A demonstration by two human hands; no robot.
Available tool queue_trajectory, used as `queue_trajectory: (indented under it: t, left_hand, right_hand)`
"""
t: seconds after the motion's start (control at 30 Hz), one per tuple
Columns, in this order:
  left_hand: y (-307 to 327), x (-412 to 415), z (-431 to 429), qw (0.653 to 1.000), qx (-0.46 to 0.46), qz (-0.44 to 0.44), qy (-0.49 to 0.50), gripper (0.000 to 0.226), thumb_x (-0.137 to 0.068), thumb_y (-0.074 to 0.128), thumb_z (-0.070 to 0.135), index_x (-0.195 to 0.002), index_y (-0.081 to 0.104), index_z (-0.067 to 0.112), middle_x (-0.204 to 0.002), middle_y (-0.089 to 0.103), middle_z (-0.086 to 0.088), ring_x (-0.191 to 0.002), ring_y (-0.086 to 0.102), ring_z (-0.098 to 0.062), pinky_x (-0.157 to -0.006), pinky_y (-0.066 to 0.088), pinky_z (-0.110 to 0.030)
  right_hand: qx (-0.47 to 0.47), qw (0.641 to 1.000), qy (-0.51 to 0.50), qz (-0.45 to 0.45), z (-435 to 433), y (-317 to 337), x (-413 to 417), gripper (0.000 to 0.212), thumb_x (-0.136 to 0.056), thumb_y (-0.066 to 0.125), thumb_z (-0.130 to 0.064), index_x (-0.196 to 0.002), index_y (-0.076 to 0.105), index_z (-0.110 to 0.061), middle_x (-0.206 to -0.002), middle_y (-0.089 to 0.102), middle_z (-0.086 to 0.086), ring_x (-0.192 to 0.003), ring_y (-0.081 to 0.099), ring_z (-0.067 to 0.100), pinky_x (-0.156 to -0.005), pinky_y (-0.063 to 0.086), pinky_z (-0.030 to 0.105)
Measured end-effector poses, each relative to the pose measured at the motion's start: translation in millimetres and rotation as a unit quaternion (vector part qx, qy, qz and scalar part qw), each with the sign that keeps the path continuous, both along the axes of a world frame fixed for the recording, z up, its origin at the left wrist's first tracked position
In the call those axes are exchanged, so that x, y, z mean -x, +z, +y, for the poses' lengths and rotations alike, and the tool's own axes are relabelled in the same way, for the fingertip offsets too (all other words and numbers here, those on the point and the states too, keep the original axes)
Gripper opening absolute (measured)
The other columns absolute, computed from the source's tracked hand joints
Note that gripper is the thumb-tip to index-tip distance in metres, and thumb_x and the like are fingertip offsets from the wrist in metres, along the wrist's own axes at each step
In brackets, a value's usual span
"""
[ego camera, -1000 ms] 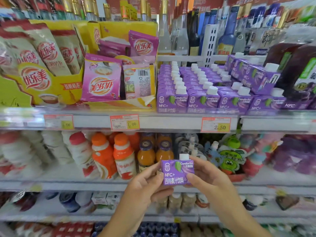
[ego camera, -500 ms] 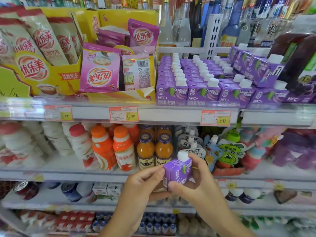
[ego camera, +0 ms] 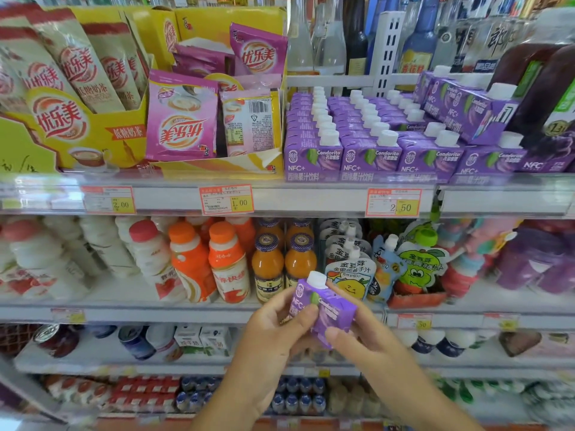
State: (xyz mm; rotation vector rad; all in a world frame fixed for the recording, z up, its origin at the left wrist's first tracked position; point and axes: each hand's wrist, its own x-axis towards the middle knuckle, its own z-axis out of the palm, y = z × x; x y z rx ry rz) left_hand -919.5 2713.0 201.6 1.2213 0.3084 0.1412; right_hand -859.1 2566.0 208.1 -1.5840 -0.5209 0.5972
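A small purple juice carton (ego camera: 330, 309) with a white cap is held in front of the shop shelves, turned so one corner faces me. My left hand (ego camera: 273, 334) grips its left side, thumb across the front face. My right hand (ego camera: 361, 337) grips its right side, fingers behind it and thumb at the lower corner. Rows of identical purple cartons (ego camera: 367, 135) stand on the upper shelf (ego camera: 311, 197), above and slightly right of my hands.
Yellow boxes of milk tea sachets (ego camera: 183, 119) fill the upper shelf's left. Orange bottles (ego camera: 227, 262), juice bottles and drink pouches (ego camera: 351, 269) stand on the middle shelf behind my hands. Cans and small bottles line the lower shelves. Glass bottles stand at the top.
The carton has been rotated in both hands, from its front facing me to a corner facing me. My view has shifted slightly downward.
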Motion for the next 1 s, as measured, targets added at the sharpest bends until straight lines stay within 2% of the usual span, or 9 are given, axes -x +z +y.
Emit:
queue_trajectory:
  t: [0.1, 0.23, 0.37, 0.47, 0.63, 0.73, 0.8, 0.9, 1.0]
  left_hand:
    - [1, 1, 0, 0.999, -0.014, -0.012, 0.041, 0.051, -0.074, 0.072, 0.022, -0.124, 0.062, 0.019, -0.111, 0.073, -0.006, -0.101, 0.071, -0.025, -0.079, 0.059, -0.033]
    - [5, 5, 7, 1.0, 0.019, -0.021, 0.01, 0.049, -0.071, 0.071, 0.02, -0.12, 0.065, 0.02, -0.111, 0.073, -0.008, -0.1, 0.071, -0.021, -0.074, 0.059, -0.027]
    - [5, 7, 5, 1.0, 0.011, -0.021, 0.009, 0.046, -0.071, 0.071, 0.017, -0.117, 0.067, 0.021, -0.111, 0.072, -0.007, -0.102, 0.07, -0.021, -0.074, 0.059, -0.027]
    - [3, 7, 4, 1.0, 0.008, -0.02, 0.016, 0.043, -0.071, 0.072, 0.017, -0.114, 0.069, 0.022, -0.11, 0.072, -0.01, -0.102, 0.07, -0.023, -0.075, 0.059, -0.028]
    - [0, 6, 3, 0.999, 0.037, -0.021, 0.002, 0.045, -0.076, 0.066, 0.02, -0.121, 0.063, 0.016, -0.112, 0.071, -0.011, -0.103, 0.07, -0.023, -0.077, 0.06, -0.03]
    - [-3, 5, 1, 0.999, 0.035, -0.025, 0.003, 0.044, -0.077, 0.065, 0.018, -0.12, 0.06, 0.012, -0.11, 0.072, -0.011, -0.102, 0.07, -0.024, -0.076, 0.06, -0.03]
    - [-2, 5, -2, 0.999, 0.019, -0.027, 0.01, 0.045, -0.075, 0.068, 0.017, -0.118, 0.06, 0.01, -0.11, 0.071, -0.012, -0.099, 0.071, -0.026, -0.075, 0.06, -0.031]
    - [-1, 3, -7, 0.999, -0.002, -0.028, 0.017, 0.043, -0.074, 0.069, 0.02, -0.114, 0.061, 0.007, -0.11, 0.071, -0.013, -0.091, 0.072, -0.027, -0.073, 0.06, -0.032]
    - [-2, 2, -13, 1.0, 0.001, -0.012, 0.011, 0.036, -0.078, 0.064, 0.026, -0.111, 0.065, 0.011, -0.108, 0.071, -0.018, -0.09, 0.071, -0.025, -0.07, 0.059, -0.031]
  right_hand:
    - [-0.011, 0.998, -0.061, -0.02, -3, -1, -5, 0.046, -0.072, 0.071, -0.038, -0.116, 0.059, -0.037, -0.103, 0.07, -0.011, -0.095, 0.068, 0.008, -0.073, 0.057, 0.027]
    - [-0.036, 0.996, -0.081, 0.011, -10, 0, -14, 0.041, -0.077, 0.066, -0.031, -0.118, 0.06, -0.031, -0.102, 0.072, -0.007, -0.092, 0.068, 0.017, -0.069, 0.06, 0.039]
    - [-0.041, 0.996, -0.083, 0.019, -11, -3, -13, 0.039, -0.078, 0.063, -0.03, -0.117, 0.058, -0.029, -0.102, 0.072, -0.008, -0.08, 0.069, 0.012, -0.057, 0.057, 0.03]
    - [-0.036, 0.996, -0.081, 0.011, -12, -3, -13, 0.038, -0.08, 0.062, -0.03, -0.117, 0.057, -0.028, -0.101, 0.071, -0.008, -0.074, 0.067, 0.012, -0.056, 0.056, 0.03]
    - [-0.057, 0.994, -0.091, 0.022, -15, -1, -15, 0.038, -0.079, 0.065, -0.027, -0.116, 0.055, -0.031, -0.103, 0.072, -0.003, -0.076, 0.068, 0.018, -0.057, 0.055, 0.028]
    - [-0.075, 0.987, -0.137, 0.032, -14, -1, -17, 0.034, -0.077, 0.069, -0.023, -0.108, 0.053, -0.023, -0.1, 0.073, 0.002, -0.071, 0.07, 0.021, -0.056, 0.054, 0.025]
    - [-0.077, 0.986, -0.142, 0.04, -13, -2, -18, 0.03, -0.08, 0.071, -0.018, -0.105, 0.054, -0.018, -0.099, 0.073, 0.001, -0.081, 0.072, 0.018, -0.06, 0.055, 0.023]
    - [-0.053, 0.992, -0.109, 0.04, -9, -3, -13, 0.055, -0.066, 0.08, -0.025, -0.113, 0.052, -0.024, -0.103, 0.071, -0.01, -0.091, 0.07, 0.01, -0.07, 0.056, 0.023]
    - [-0.032, 0.994, -0.095, 0.039, -4, -3, -6, 0.077, -0.056, 0.086, -0.023, -0.12, 0.045, -0.029, -0.102, 0.069, -0.012, -0.09, 0.07, 0.005, -0.076, 0.057, 0.024]
